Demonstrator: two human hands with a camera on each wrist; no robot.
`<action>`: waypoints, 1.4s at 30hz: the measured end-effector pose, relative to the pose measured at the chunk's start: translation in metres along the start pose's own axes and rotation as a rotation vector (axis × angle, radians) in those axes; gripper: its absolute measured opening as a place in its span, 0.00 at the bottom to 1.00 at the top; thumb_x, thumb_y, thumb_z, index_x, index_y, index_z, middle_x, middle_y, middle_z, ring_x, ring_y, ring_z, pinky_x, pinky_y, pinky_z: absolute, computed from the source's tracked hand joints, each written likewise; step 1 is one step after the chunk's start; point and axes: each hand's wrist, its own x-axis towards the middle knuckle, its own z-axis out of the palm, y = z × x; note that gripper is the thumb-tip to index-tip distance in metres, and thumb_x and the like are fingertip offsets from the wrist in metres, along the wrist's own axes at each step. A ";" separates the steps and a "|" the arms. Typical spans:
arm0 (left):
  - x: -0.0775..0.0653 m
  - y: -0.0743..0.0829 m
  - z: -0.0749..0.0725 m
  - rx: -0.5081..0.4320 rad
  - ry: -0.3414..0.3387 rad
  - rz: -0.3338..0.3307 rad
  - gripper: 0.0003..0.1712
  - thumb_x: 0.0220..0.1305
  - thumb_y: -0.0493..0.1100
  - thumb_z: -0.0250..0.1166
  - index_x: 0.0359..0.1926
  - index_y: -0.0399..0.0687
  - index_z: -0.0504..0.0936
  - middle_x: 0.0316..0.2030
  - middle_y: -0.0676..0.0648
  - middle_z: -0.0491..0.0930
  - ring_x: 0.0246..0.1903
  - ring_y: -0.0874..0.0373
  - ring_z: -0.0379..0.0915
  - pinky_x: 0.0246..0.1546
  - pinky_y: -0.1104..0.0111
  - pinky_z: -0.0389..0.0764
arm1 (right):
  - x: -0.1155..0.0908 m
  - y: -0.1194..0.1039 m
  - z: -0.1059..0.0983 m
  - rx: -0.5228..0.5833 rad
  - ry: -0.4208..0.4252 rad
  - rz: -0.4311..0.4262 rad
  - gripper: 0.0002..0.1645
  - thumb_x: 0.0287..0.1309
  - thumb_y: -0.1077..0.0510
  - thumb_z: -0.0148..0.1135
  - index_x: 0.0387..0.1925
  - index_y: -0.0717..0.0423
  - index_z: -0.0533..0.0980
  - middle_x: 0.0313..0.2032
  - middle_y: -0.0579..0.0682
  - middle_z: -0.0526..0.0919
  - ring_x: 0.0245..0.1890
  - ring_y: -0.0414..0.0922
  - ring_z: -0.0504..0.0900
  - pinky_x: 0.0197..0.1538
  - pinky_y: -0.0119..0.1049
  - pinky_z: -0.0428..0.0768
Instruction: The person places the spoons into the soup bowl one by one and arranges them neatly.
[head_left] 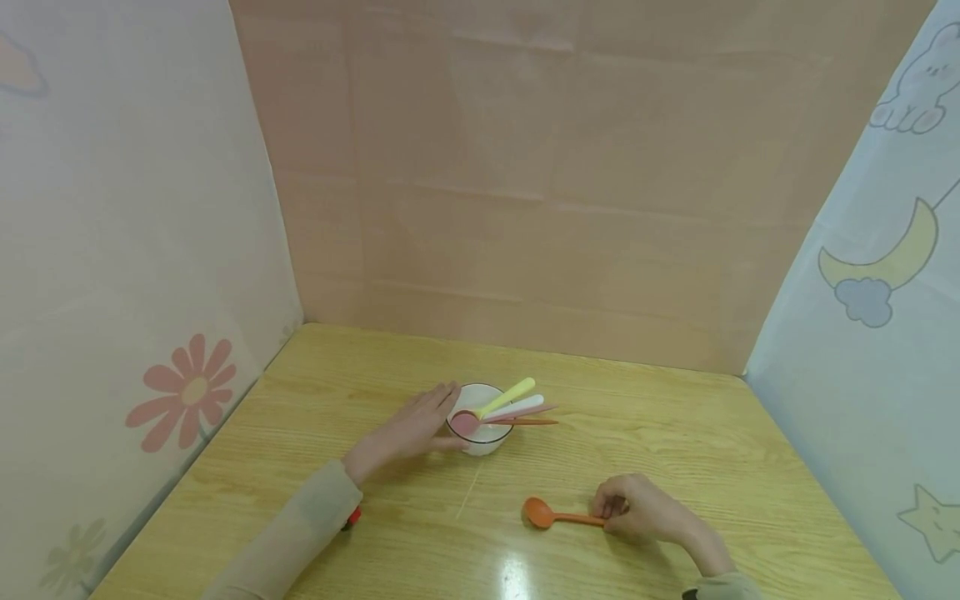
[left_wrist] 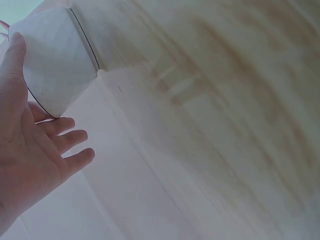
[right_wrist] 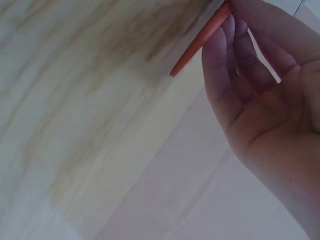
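A white bowl (head_left: 486, 447) with a dark rim stands on the table, left of centre. My left hand (head_left: 414, 427) holds its left side, thumb on the near wall and fingers at the far rim; in the left wrist view the other fingers are spread below the bowl (left_wrist: 57, 60). Inside lean several utensils: a yellow one (head_left: 517, 392), a white one (head_left: 525, 405), a pink spoon (head_left: 465, 423) and one with an orange handle (head_left: 540, 422). Nearer the front right, my right hand (head_left: 647, 510) pinches an orange spoon (head_left: 537, 512) by its handle, the spoon's head pointing left.
A small red and black object (head_left: 352, 517) is partly hidden by the left sleeve (head_left: 315, 512). Printed sheets rise along the left and right of the wooden table (head_left: 660, 425), and a plain brownish sheet (head_left: 525, 250) stands behind it.
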 end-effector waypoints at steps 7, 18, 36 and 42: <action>0.000 -0.001 0.001 0.005 0.000 0.000 0.55 0.65 0.65 0.61 0.77 0.33 0.49 0.77 0.33 0.50 0.76 0.37 0.48 0.74 0.42 0.54 | 0.005 -0.004 -0.006 -0.047 -0.019 0.010 0.08 0.51 0.68 0.70 0.32 0.54 0.82 0.31 0.46 0.86 0.32 0.29 0.78 0.34 0.26 0.80; 0.001 -0.002 0.000 0.003 -0.001 0.001 0.55 0.65 0.66 0.60 0.77 0.35 0.49 0.77 0.35 0.49 0.77 0.38 0.47 0.75 0.43 0.54 | 0.016 -0.017 -0.029 -0.119 -0.039 -0.008 0.09 0.55 0.70 0.67 0.32 0.53 0.81 0.32 0.46 0.84 0.32 0.32 0.79 0.35 0.27 0.81; 0.003 -0.001 -0.001 0.055 0.016 0.029 0.55 0.65 0.66 0.60 0.76 0.32 0.52 0.76 0.32 0.53 0.75 0.35 0.52 0.72 0.42 0.60 | 0.052 -0.057 -0.078 -0.304 -0.017 -0.067 0.09 0.55 0.71 0.67 0.30 0.54 0.80 0.30 0.45 0.83 0.30 0.31 0.77 0.33 0.27 0.80; 0.003 -0.002 0.001 0.053 0.020 0.022 0.55 0.65 0.67 0.60 0.76 0.33 0.52 0.76 0.33 0.52 0.75 0.36 0.52 0.72 0.43 0.60 | 0.065 -0.064 -0.087 -0.344 -0.023 -0.079 0.08 0.56 0.70 0.67 0.31 0.54 0.80 0.30 0.46 0.83 0.30 0.31 0.76 0.33 0.27 0.80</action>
